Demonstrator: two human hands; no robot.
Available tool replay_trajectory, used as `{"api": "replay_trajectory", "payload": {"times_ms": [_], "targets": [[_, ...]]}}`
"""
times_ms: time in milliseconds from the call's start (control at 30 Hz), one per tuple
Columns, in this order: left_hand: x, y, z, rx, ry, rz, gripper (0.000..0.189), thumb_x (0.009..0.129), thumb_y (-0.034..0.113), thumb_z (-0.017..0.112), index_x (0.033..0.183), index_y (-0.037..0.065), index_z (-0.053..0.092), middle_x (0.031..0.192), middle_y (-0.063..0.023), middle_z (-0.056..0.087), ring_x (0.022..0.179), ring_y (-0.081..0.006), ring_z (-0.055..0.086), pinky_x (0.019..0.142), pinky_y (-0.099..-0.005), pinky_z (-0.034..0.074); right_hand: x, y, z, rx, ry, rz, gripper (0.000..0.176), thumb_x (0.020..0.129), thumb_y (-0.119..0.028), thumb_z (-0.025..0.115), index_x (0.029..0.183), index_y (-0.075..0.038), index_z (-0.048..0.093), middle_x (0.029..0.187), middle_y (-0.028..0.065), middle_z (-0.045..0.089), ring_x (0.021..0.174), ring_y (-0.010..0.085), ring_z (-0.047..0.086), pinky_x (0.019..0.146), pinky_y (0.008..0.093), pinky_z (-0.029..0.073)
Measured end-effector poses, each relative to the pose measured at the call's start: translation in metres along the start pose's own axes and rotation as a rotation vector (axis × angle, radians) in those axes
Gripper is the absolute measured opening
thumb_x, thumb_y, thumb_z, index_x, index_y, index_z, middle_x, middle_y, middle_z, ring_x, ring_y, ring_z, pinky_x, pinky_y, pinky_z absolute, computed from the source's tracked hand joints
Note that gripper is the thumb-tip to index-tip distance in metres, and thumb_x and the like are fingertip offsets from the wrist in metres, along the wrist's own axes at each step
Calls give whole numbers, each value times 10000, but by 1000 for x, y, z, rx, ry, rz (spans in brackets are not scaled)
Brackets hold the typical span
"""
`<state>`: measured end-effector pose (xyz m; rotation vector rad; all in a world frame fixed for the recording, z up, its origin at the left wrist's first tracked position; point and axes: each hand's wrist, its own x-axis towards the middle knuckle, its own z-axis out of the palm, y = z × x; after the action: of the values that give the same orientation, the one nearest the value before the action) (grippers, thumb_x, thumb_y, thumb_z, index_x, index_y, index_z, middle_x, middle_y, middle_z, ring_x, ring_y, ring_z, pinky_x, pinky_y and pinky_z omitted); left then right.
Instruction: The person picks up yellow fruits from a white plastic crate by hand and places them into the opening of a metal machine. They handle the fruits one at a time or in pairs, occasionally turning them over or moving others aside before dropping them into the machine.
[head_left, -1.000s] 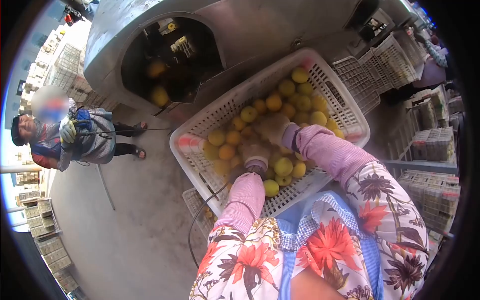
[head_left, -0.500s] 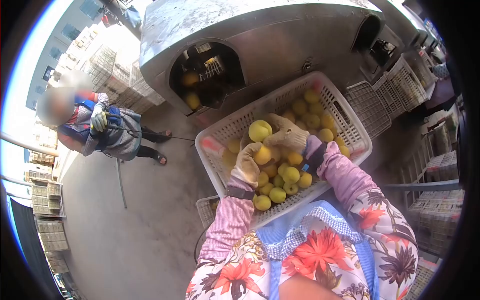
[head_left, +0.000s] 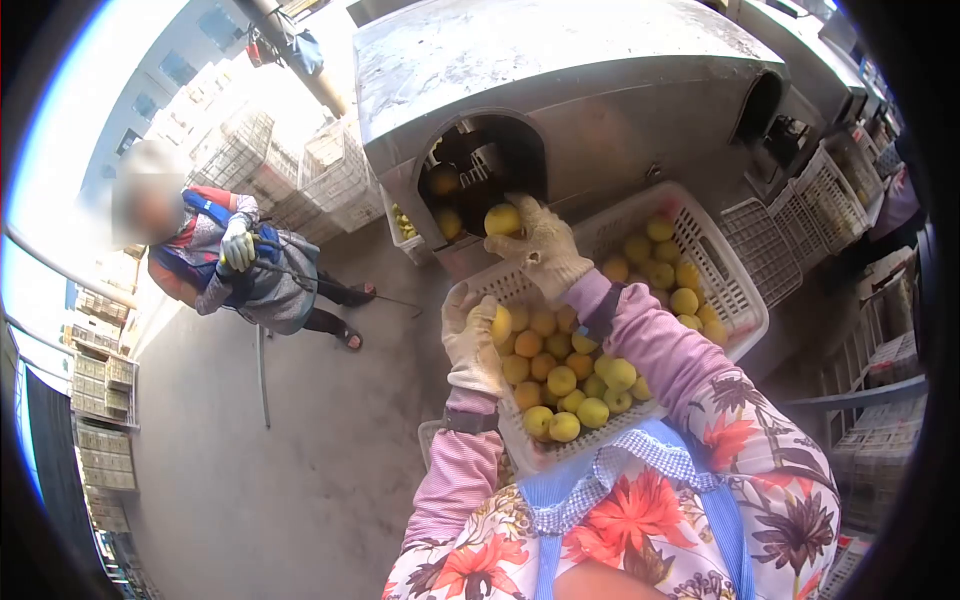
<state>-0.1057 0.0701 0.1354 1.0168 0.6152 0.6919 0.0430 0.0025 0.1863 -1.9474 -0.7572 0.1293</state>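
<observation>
- Head view: the gloved right hand point(head_left: 545, 248) grips a yellow fruit point(head_left: 503, 220) before the metal machine's point(head_left: 610, 125) arched opening.
- The gloved left hand point(head_left: 470, 345), apart from the right, curls against a second fruit point(head_left: 501, 325).
- Yellow and orange fruits point(head_left: 562, 380) lie piled in a perforated white crate point(head_left: 757, 305) below.
- A co-worker point(head_left: 215, 240) stands beyond the crate's left side.

The only view looks from the person's head, forward and steeply down past their floral sleeves point(head_left: 755, 430). The left hand point(head_left: 470, 342), right hand point(head_left: 545, 252) and plastic fruit crate point(head_left: 735, 265) are close below; the metal machine housing point(head_left: 620, 125) lies beyond. The very wide lens curves the surroundings inside a dark round border.
</observation>
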Motion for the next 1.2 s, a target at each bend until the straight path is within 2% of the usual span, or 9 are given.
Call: {"api": "replay_trajectory", "payload": {"times_ms": [200, 300, 533, 700, 833, 967, 1067, 1133, 1200], "targets": [[3, -2, -21, -78, 91, -110, 373, 924, 88, 709, 1273, 46, 582, 1093, -50, 665, 905, -134, 651, 786, -259, 551, 66, 24, 61, -514, 334, -372, 711, 824, -448, 752, 1366, -63, 500, 1126, 206, 662, 1033, 369, 645, 896, 468, 517], [1, 12, -19, -209, 58, -246, 341, 962, 128, 655, 1282, 44, 572, 1107, -57, 668, 950, -164, 655, 820, -295, 561, 85, 22, 68, -516, 130, -109, 469, 864, -433, 694, 1223, -145, 607, 1191, 142, 617, 1087, 309, 640, 939, 429, 504], [19, -5, -19, -712, -143, -270, 275, 1025, 186, 509, 1230, 6, 544, 1170, -153, 659, 1083, -272, 638, 1015, -450, 529, 80, -40, 11, -243, -49, -68, 616, 844, -372, 720, 1332, -48, 529, 1334, 192, 583, 1208, 352, 570, 999, 441, 483], [12, -3, -23, 382, -416, 289, 293, 1030, 213, 504, 1244, 18, 542, 1200, -139, 648, 1131, -260, 634, 1012, -422, 532, -50, -14, 1, -346, -373, -545, 805, 827, -332, 766, 1484, -36, 409, 1390, 188, 560, 1274, 314, 539, 1074, 379, 432], [30, -20, -22, -65, -445, -34, 352, 1037, 300, 475, 1262, 38, 546, 1212, -129, 645, 1131, -266, 639, 1008, -399, 535, -53, -12, -3, 438, -555, 141, 720, 888, -340, 714, 1464, -22, 423, 1336, 154, 573, 1218, 211, 554, 1067, 336, 426], [47, -20, -26, 187, -476, 30, 357, 1038, 307, 458, 1264, 49, 556, 1214, -129, 644, 1121, -275, 644, 1012, -403, 529, -54, -8, 12, 277, -385, 82, 714, 882, -378, 706, 1452, -44, 434, 1307, 222, 579, 1177, 344, 590, 1009, 409, 472], [52, 9, -12, -238, -321, -407, 364, 820, 76, 741, 1151, 48, 594, 1182, -115, 634, 1053, -219, 657, 837, -316, 566, -55, -29, 9, -173, -254, -184, 703, 843, -340, 734, 1422, -54, 458, 1313, 236, 569, 1196, 400, 566, 1048, 448, 441], [55, 5, -21, 577, -367, 116, 300, 854, 137, 715, 1114, 49, 596, 1183, -126, 632, 1043, -245, 659, 849, -338, 564, -57, -19, 14, -164, -135, -327, 718, 808, -324, 756, 1407, -62, 462, 1317, 245, 560, 1208, 424, 548, 1064, 470, 422], [55, 9, -23, 568, -306, 200, 289, 986, 266, 567, 1174, 47, 563, 1173, -120, 637, 1014, -250, 665, 855, -353, 572, -52, -17, 14, -253, -152, -406, 729, 783, -323, 777, 1390, -65, 468, 1306, 236, 574, 1203, 411, 560, 1044, 473, 435]]}}
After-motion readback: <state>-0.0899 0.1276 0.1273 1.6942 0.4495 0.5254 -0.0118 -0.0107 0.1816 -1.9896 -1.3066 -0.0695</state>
